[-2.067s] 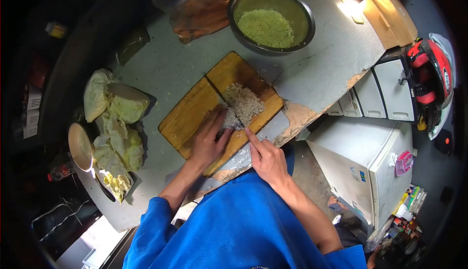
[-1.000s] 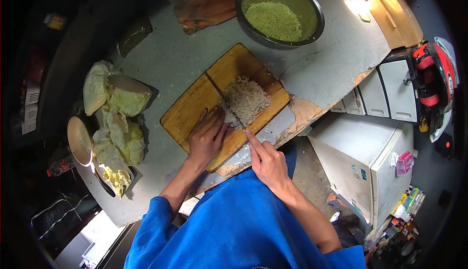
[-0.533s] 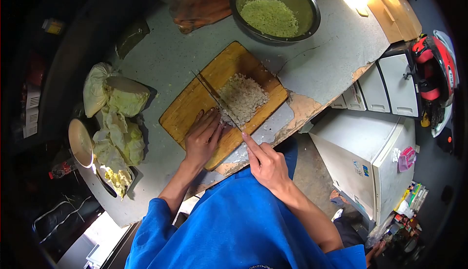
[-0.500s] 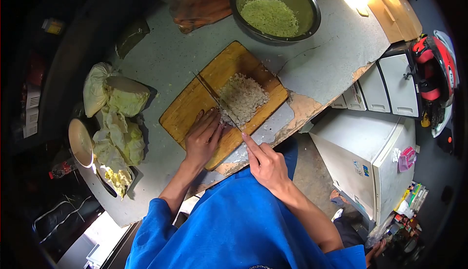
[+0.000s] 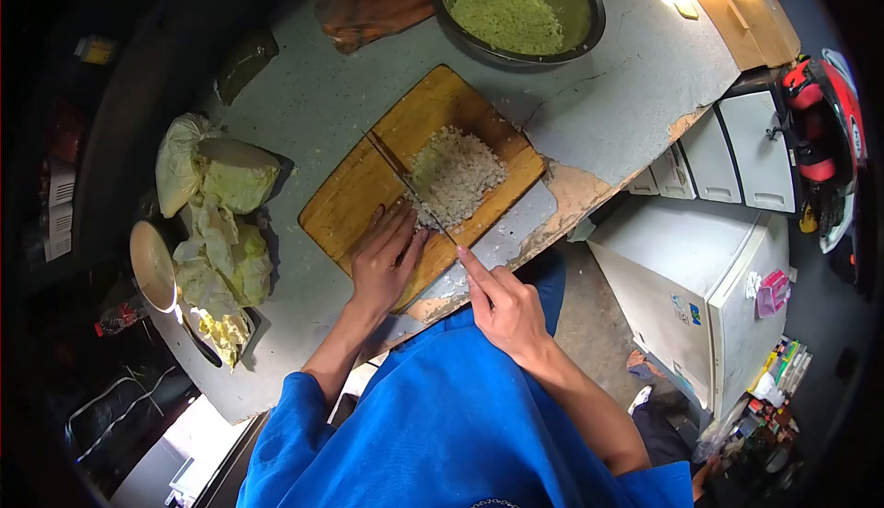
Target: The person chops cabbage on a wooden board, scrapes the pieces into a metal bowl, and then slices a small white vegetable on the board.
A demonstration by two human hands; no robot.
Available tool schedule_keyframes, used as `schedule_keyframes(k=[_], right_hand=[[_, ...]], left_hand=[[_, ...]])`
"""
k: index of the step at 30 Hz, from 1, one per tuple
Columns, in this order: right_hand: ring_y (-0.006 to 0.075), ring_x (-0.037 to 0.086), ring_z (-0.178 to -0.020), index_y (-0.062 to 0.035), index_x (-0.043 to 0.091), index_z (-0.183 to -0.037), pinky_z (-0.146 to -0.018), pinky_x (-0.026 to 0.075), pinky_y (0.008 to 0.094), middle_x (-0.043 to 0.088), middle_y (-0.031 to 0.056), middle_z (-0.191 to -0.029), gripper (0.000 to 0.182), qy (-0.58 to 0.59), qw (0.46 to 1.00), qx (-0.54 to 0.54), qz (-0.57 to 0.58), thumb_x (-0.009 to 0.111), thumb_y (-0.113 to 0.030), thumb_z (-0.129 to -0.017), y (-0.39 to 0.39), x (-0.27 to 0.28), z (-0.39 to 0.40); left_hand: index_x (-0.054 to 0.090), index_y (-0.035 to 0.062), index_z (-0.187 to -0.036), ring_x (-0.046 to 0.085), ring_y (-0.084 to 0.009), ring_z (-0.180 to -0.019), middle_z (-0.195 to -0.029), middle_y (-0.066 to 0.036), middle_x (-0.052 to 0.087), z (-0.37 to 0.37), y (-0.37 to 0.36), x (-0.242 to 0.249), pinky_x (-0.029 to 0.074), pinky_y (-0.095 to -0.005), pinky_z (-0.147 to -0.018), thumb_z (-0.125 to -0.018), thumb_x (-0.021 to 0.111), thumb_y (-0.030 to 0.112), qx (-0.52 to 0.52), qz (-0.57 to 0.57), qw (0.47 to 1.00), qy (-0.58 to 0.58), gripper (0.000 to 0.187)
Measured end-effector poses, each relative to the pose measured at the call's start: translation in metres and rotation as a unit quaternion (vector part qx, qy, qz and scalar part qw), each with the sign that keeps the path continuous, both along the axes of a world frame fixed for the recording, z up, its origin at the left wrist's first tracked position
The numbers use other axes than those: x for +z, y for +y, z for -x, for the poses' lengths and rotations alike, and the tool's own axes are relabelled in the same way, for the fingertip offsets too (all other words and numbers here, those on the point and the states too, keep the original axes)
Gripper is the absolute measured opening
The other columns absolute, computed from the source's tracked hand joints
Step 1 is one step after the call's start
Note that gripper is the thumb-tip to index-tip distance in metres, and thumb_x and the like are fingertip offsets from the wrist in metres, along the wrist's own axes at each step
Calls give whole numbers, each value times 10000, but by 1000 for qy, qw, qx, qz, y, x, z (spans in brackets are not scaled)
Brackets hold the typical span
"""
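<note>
On the wooden cutting board [image 5: 341, 199] lies a pile of finely chopped white vegetable [image 5: 456, 172]. A kitchen knife [image 5: 391, 161], its blade seen nearly edge-on, crosses the board along the pile's left side. My right hand [image 5: 508, 313] is closed around its handle at the near edge, index finger stretched forward; the handle is mostly hidden. Left of the blade, my left hand [image 5: 385, 255] rests on the board with fingers extended, their tips touching chopped bits beside the knife. Whether a larger piece sits under those fingers cannot be made out.
A metal bowl [image 5: 589, 34] of chopped green vegetable stands behind the board. At left are a cut cabbage [image 5: 241, 176], loose leaves [image 5: 216, 250] and a pale round container [image 5: 153, 267]. A bag of carrots [image 5: 373, 1] lies at the back. The table's front edge is chipped.
The view has shifted slightly. Both hands and the knife keep nearly the same place on the board, and the pile looks much the same.
</note>
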State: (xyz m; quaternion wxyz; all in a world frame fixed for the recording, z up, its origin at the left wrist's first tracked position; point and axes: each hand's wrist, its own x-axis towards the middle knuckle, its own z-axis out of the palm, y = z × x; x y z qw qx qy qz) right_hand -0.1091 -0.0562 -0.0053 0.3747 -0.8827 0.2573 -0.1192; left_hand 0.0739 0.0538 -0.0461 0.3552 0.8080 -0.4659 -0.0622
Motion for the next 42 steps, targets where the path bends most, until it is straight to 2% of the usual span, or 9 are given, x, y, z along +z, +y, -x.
schedule_keyframes(k=[13, 16, 19, 21, 28, 30, 33, 39, 42], right_hand=[[293, 611, -557, -132, 603, -1457, -526, 528, 397, 574, 141, -677, 530, 44, 998, 17, 42, 666, -56, -936, 5, -21, 1], [282, 601, -554, -129, 615, -1446, -541, 522, 393, 572, 143, -665, 504, -21, 996, -13, -83, 663, -63, -949, -3, -20, 1], [367, 645, -590, -196, 586, -1474, -562, 567, 456, 592, 172, -678, 510, -28, 996, -11, -81, 649, -130, -972, -1, -10, 5], [282, 603, -563, -127, 633, -1427, -552, 519, 398, 568, 147, -656, 479, -6, 999, -9, -48, 659, -58, -954, 3, -3, 4], [308, 591, -545, -132, 629, -1429, -536, 529, 413, 573, 137, -680, 499, 30, 999, -10, 11, 674, -56, -938, 14, -18, 4], [346, 630, -527, -208, 554, -1504, -483, 552, 435, 574, 147, -698, 561, 40, 999, 0, 15, 655, -123, -958, 14, -21, 5], [295, 603, -545, -134, 635, -1423, -511, 533, 401, 580, 121, -690, 511, 12, 1000, -6, -5, 680, -46, -922, 10, -17, 3], [274, 605, -545, -130, 654, -1400, -520, 544, 383, 587, 104, -693, 503, 0, 1000, 3, 19, 695, -42, -906, -6, -12, 4], [307, 619, -512, -199, 580, -1482, -472, 555, 411, 565, 123, -679, 563, 8, 999, 16, 39, 678, -109, -934, -6, -29, 8]], left_hand=[[763, -39, -1094, 690, -337, -1196, -1145, -189, 754, 1, -1, -1, 488, -467, -1105, -879, 792, 77, 19, 11, 1000, 13, 246], [766, -28, -1092, 691, -326, -1194, -1150, -179, 754, 0, -3, -2, 508, -461, -1086, -884, 791, 96, 23, 12, 1000, 7, 244], [768, -30, -1084, 692, -328, -1191, -1147, -182, 754, 2, -1, -3, 513, -458, -1081, -882, 793, 94, 25, 11, 999, 16, 238], [768, -32, -1077, 694, -330, -1187, -1144, -183, 754, 2, -1, -4, 515, -457, -1078, -880, 795, 93, 29, 18, 999, 21, 235], [771, -37, -1032, 710, -333, -1149, -1089, -183, 762, 2, 2, -4, 519, -462, -1075, -871, 798, 68, 25, 26, 999, 20, 194], [772, -36, -1025, 715, -331, -1139, -1075, -182, 765, 1, 2, -4, 520, -465, -1074, -870, 796, 60, 23, 31, 999, 19, 184], [777, -31, -1020, 724, -325, -1122, -1059, -177, 768, 1, 2, -2, 521, -468, -1074, -868, 794, 49, 23, 29, 999, 14, 173], [779, -27, -1030, 726, -318, -1116, -1073, -174, 768, 2, 0, -1, 520, -468, -1078, -866, 800, 53, 25, 25, 999, 12, 184], [778, -28, -1036, 722, -318, -1127, -1079, -175, 768, 3, -4, -2, 520, -467, -1078, -867, 802, 62, 38, 20, 999, 12, 192]])
